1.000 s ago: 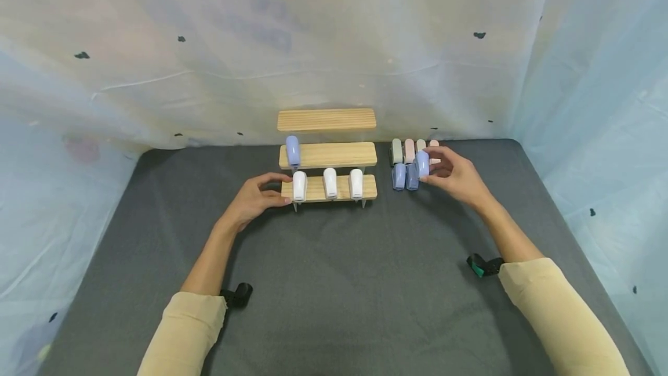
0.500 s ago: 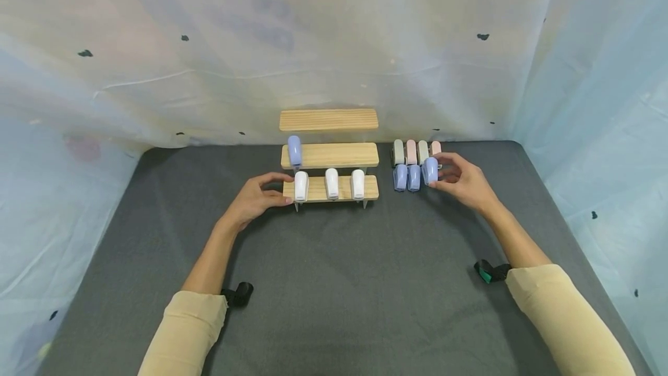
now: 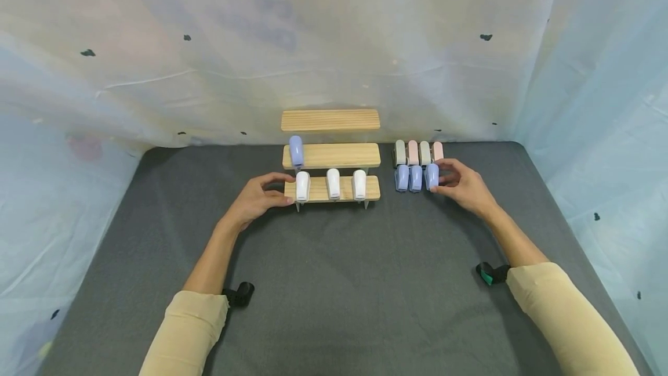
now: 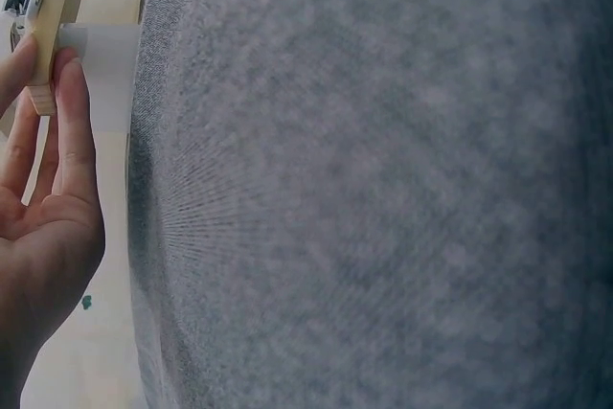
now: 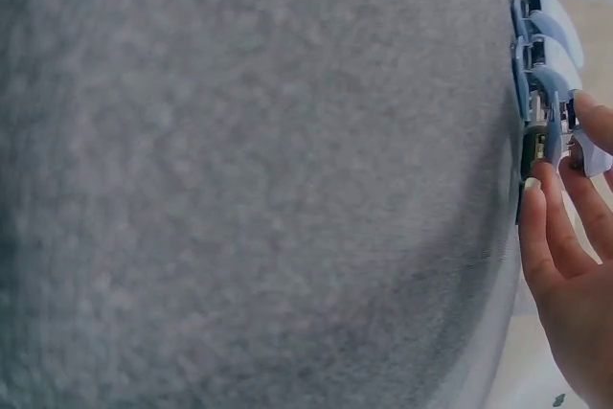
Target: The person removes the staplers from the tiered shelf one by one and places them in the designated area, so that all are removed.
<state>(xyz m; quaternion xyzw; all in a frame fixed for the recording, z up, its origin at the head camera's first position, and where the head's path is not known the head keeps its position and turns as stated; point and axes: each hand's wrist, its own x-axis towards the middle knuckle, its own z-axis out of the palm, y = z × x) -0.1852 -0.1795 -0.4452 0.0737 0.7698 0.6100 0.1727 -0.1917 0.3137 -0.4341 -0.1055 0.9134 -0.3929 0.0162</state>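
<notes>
My left hand [image 3: 257, 199] grips the left end of the bottom step of a wooden tiered rack [image 3: 344, 187]. In the left wrist view, the thumb and fingers pinch the plank's end [image 4: 43, 98] from both sides. Three white mini staplers [image 3: 333, 183] stand along this step. One blue mini stapler [image 3: 296, 151] is on the left of the middle step. My right hand [image 3: 464, 185] pinches another blue mini stapler [image 3: 431, 176] at the right end of a front row. Two more blue staplers [image 3: 409, 179] stand just left of it, with a small gap between.
Behind the blue row stand several pale green and pink staplers [image 3: 412, 152] side by side. The rack's top step [image 3: 330, 120] is bare wood. A dark grey cloth [image 3: 334, 283] covers the table, and a pale curtain [image 3: 334, 33] hangs along its back edge.
My right hand has carried its blue stapler right and down, from over the row's middle to the row's right end. My left hand keeps its hold on the rack.
</notes>
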